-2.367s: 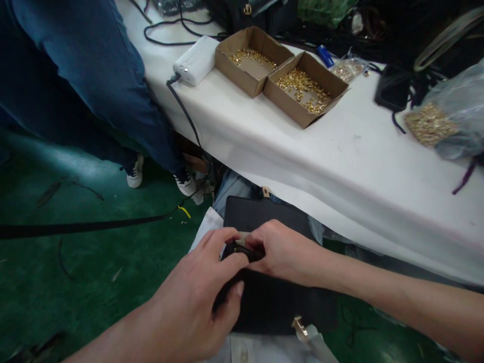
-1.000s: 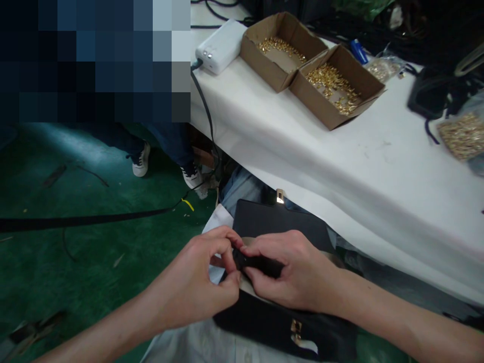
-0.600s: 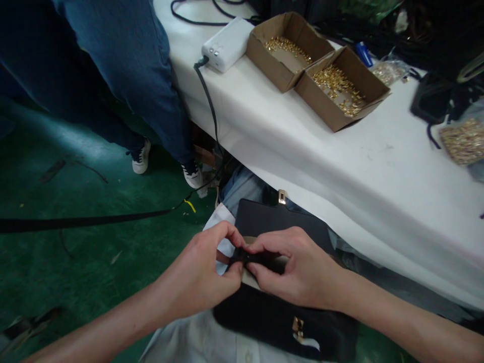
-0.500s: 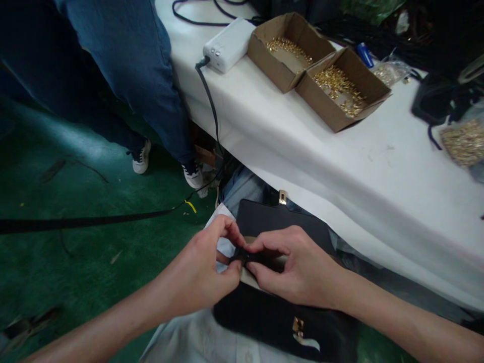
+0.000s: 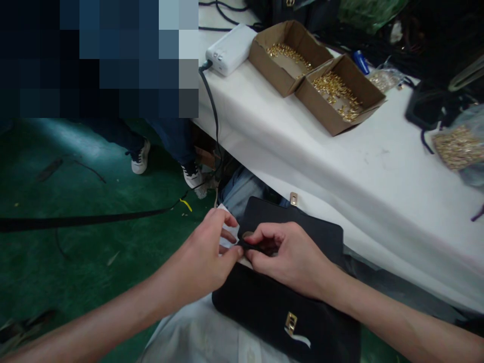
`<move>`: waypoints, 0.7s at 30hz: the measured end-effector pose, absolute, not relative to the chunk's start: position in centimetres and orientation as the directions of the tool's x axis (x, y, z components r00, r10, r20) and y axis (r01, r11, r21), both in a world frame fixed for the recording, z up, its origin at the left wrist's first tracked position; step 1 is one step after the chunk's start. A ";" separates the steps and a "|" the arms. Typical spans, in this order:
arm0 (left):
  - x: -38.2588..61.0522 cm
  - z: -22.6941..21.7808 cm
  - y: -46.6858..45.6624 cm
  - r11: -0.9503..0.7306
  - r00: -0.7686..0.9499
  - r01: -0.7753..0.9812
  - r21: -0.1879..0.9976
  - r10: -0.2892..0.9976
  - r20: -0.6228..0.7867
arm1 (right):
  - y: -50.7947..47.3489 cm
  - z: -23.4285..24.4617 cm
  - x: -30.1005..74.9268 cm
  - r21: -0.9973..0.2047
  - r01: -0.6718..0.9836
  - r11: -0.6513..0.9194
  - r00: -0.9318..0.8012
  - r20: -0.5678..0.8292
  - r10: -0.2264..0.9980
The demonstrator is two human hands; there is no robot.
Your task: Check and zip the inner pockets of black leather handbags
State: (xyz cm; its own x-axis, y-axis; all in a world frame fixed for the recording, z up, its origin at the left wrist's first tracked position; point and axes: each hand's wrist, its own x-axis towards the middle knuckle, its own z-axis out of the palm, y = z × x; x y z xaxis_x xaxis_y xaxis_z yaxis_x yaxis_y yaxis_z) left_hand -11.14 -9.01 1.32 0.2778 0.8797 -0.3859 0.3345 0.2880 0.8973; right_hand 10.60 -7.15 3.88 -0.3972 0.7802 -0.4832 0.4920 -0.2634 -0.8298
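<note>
A black handbag (image 5: 260, 307) lies across my lap with its flap (image 5: 306, 222) folded back toward the table. Gold hardware shows on it: a turn lock (image 5: 291, 322) with a white strip hanging from it, and a clasp plate (image 5: 294, 198) on the flap's edge. At the bag's left end, my right hand (image 5: 291, 257) pinches a small dark piece between thumb and fingers. My left hand (image 5: 206, 254) meets it there, thumb against the piece, index finger raised and curled. The fingers hide most of that piece. White paper (image 5: 229, 233) sits behind my left fingers.
On the white-covered table (image 5: 397, 196) stand two cardboard boxes (image 5: 272, 70) of small gold parts, a white power bank (image 5: 231, 50) with a black cable (image 5: 214, 101), and a bag of gold pieces (image 5: 459, 146). Another person's shoes (image 5: 140, 157) are on the green floor (image 5: 94, 262).
My left index finger has lifted away from the dark piece, while my right hand keeps its pinch. The bag and flap have shifted slightly. A pixelated block now covers the upper left.
</note>
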 end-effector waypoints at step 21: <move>-9.8 -0.9 -6.0 0.467 0.474 0.276 0.840 0.694 -0.542 | -6.6 3.7 11.6 -0.770 0.634 -0.072 -0.413 -0.416 0.810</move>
